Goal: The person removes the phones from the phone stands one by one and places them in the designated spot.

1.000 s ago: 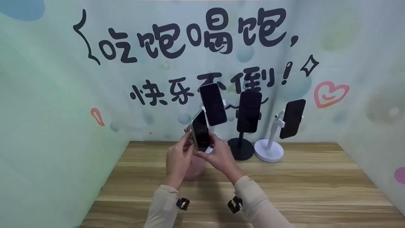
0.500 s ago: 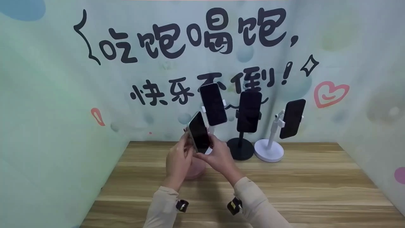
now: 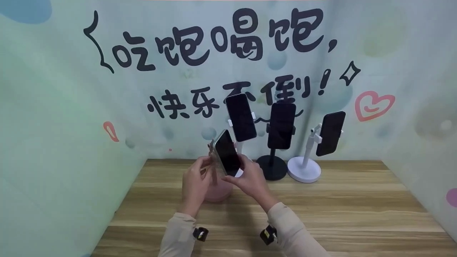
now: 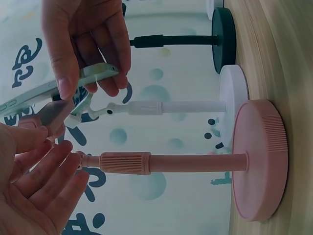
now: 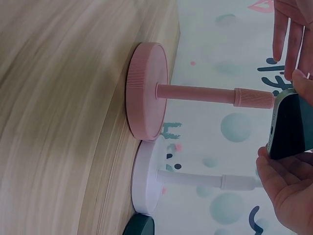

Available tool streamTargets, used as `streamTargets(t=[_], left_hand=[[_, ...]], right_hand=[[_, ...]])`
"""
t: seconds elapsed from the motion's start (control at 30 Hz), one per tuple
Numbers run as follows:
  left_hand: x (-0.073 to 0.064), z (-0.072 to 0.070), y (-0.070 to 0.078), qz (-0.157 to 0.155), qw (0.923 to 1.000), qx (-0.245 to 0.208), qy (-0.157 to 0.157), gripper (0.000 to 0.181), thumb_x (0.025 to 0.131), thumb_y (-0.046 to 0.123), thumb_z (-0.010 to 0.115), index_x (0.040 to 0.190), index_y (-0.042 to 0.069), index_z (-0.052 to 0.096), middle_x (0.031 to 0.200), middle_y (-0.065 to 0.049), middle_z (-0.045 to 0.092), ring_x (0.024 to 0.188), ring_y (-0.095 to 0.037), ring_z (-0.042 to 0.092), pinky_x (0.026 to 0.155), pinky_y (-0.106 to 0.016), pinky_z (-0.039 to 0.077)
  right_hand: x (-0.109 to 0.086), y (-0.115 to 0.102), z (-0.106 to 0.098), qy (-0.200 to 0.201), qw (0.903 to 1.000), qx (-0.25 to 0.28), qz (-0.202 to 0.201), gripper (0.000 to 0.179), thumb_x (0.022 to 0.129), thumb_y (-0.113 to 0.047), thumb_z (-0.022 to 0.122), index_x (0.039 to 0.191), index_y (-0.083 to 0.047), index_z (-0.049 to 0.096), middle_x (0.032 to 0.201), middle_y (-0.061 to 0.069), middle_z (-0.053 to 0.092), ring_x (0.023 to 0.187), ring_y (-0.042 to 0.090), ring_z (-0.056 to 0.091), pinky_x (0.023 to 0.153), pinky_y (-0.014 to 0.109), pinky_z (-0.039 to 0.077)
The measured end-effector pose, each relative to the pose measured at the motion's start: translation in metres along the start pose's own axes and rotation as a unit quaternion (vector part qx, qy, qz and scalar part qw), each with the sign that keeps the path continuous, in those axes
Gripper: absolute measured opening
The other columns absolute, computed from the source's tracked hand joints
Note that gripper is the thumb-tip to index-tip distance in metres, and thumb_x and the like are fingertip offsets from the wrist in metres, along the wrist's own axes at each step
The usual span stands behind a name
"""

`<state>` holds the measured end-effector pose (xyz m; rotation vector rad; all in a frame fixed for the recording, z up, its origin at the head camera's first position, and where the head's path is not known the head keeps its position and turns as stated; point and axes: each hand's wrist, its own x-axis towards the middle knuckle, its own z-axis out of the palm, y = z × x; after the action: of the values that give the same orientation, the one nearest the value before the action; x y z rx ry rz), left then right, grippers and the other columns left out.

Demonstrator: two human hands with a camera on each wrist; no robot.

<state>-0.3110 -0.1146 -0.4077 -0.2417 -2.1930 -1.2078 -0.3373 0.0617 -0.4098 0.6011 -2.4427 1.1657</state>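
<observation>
My right hand (image 3: 251, 178) grips a smartphone (image 3: 227, 153) with a pale green frame, thumb near its lower edge and fingers along its right side. The phone leans to the left, dark screen facing up toward me, at the head of a pink phone stand (image 4: 195, 163). My left hand (image 3: 195, 182) is just left of the phone. In the left wrist view its thumb and forefinger pinch the pink clamp (image 4: 32, 121) atop the stand, while its other fingers are loosely extended. The stand's round pink base (image 3: 217, 192) sits on the table.
Behind the pink stand, a white stand holds a phone (image 3: 241, 117). A black stand (image 3: 272, 169) and another white stand (image 3: 304, 170) follow to the right, each with a phone clamped in it. A printed cloth backdrop (image 3: 107, 92) rises behind the wooden table (image 3: 321, 217).
The phone has shifted slightly down and to the right with my right hand. My left hand has drawn a little down and left, showing more of the pink stand's pole.
</observation>
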Motion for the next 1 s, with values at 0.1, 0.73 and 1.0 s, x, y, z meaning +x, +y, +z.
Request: streamTargets(t=[0.1,0.73,1.0], left_hand=[[-0.001,0.0,-0.003,-0.008,1.0,0.003,-0.001,0.018,0.094,0.007,0.067,0.112,0.009,0.069,0.11,-0.009,0.075,0.106,-0.023,0.071,0.091,-0.035,0.059],[0.0,0.006,-0.023,-0.036,0.999,0.027,0.007,0.021,0.093,0.01,0.07,0.113,0.011,0.071,0.111,-0.01,0.075,0.106,-0.025,0.072,0.091,-0.038,0.059],[0.002,0.012,-0.036,-0.07,0.9971,0.028,-0.008,0.026,0.091,0.01,0.071,0.117,0.013,0.07,0.114,-0.009,0.075,0.107,-0.025,0.071,0.092,-0.037,0.059]], right_hand=[[-0.001,0.001,-0.002,-0.001,1.0,0.001,0.003,0.069,0.077,-0.032,0.086,0.134,-0.006,0.057,0.121,0.012,0.071,0.111,0.024,0.069,0.093,0.04,0.057],[-0.005,0.011,-0.004,-0.006,0.9994,0.017,0.028,0.073,0.076,-0.03,0.087,0.137,-0.007,0.055,0.127,0.012,0.068,0.116,0.023,0.067,0.097,0.039,0.056],[-0.006,0.013,-0.004,-0.001,0.9991,0.012,0.04,0.073,0.075,-0.027,0.088,0.137,-0.006,0.055,0.128,0.014,0.067,0.117,0.025,0.066,0.098,0.041,0.055]])
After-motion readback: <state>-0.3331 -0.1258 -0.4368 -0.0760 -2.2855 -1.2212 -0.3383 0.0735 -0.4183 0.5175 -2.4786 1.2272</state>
